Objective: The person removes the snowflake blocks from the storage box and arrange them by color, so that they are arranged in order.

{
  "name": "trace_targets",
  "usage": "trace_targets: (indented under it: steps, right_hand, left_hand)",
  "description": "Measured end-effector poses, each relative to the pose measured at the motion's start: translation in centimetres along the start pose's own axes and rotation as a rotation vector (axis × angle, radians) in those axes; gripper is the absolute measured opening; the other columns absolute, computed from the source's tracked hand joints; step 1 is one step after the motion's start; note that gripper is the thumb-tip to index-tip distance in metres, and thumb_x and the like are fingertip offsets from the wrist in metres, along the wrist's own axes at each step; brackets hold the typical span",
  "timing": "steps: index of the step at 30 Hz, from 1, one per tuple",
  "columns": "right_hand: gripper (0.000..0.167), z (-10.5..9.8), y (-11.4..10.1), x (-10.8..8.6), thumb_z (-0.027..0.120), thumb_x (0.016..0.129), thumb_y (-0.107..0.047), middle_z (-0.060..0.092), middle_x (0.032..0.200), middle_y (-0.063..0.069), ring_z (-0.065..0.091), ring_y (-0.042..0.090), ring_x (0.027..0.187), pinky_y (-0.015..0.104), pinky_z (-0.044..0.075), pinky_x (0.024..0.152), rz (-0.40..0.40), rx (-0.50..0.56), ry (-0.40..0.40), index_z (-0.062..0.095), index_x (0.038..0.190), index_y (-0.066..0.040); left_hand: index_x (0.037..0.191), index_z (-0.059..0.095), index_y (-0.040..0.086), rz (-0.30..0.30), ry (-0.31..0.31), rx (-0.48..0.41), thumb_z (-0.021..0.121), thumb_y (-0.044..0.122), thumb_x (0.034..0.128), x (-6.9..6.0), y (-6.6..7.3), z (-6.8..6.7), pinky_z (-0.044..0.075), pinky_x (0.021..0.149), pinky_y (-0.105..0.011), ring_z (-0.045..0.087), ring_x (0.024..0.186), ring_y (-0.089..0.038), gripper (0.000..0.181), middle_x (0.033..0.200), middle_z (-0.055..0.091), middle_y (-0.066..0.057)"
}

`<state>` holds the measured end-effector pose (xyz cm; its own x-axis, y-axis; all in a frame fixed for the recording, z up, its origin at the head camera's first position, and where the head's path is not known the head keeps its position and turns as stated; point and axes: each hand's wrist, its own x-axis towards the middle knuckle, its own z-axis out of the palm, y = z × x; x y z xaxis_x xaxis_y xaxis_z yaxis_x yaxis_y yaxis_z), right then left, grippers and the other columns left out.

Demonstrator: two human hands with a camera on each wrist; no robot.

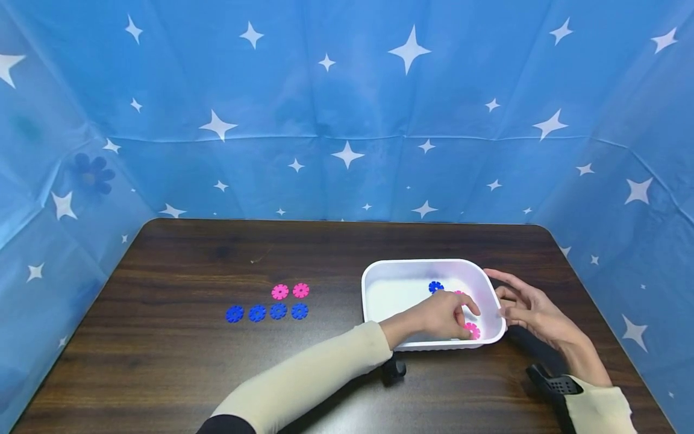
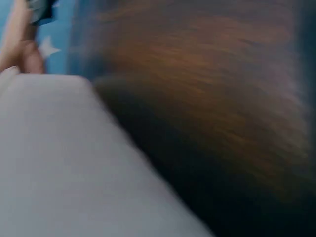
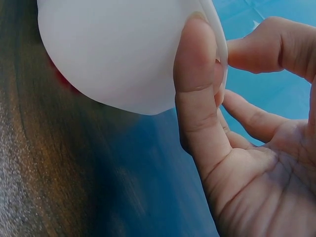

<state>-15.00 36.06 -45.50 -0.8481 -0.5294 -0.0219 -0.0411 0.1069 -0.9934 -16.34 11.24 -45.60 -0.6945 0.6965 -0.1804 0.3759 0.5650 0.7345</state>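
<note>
Our right grip (image 1: 537, 312) pinches a white plastic tray (image 1: 393, 295); our left grip (image 1: 440, 314) is unclear beside a pink plastic disc (image 1: 474, 330), likely light, stiff, best edge-held.

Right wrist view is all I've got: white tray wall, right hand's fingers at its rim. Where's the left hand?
Observer: The left hand is inside the white tray, its fingertips by a pink disc.
Operator: Any blue in there?
Observer: Yes, a blue disc shows just beyond the left hand; others could be hidden.
Operator: Anything on the table outside it?
Observer: To the tray's left, a row of two pink discs behind four blue discs.
</note>
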Motion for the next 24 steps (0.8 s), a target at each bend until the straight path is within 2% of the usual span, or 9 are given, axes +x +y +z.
trace_targets:
  steps: [9,14,19,24]
  right_hand:
    - [0.074,-0.05,0.05,0.11,0.056,0.096,0.010,0.062,0.113,0.009,0.071,0.014,0.089,0.036,0.063,0.071,0.018,-0.019,0.010,0.023,0.160,-0.005]
    - [0.075,-0.06,0.08,0.14,0.057,0.095,0.010,0.062,0.112,0.009,0.071,0.013,0.089,0.037,0.063,0.072,0.023,-0.033,0.019,0.023,0.160,-0.005]
    - [0.074,0.00,0.04,0.07,0.057,0.095,0.009,0.062,0.112,0.009,0.072,0.014,0.089,0.037,0.063,0.072,0.027,-0.045,0.025,0.023,0.160,-0.004]
    - [0.074,-0.04,-0.02,0.06,0.056,0.096,0.010,0.062,0.111,0.008,0.071,0.013,0.089,0.036,0.063,0.071,0.018,-0.026,0.013,0.023,0.160,-0.003]
  left_hand:
    - [0.117,0.074,0.021,-0.056,0.020,0.062,0.081,0.020,0.0888,0.22,-0.09,0.67,0.037,0.051,-0.018,0.049,0.051,-0.006,0.028,0.060,0.052,0.006]
    - [0.109,0.077,0.022,-0.054,0.006,0.072,0.080,0.020,0.0900,0.34,-0.15,0.62,0.036,0.050,-0.018,0.047,0.050,-0.006,0.020,0.057,0.050,0.006]
    - [0.103,0.076,0.017,0.026,0.023,0.121,0.080,0.018,0.0888,0.58,-0.56,0.64,0.037,0.053,-0.016,0.047,0.052,-0.003,0.015,0.060,0.052,0.007]
    - [0.097,0.075,0.015,0.102,0.054,0.178,0.084,0.018,0.0847,0.98,-0.85,0.53,0.038,0.061,-0.011,0.049,0.064,-0.001,0.016,0.071,0.057,0.008]
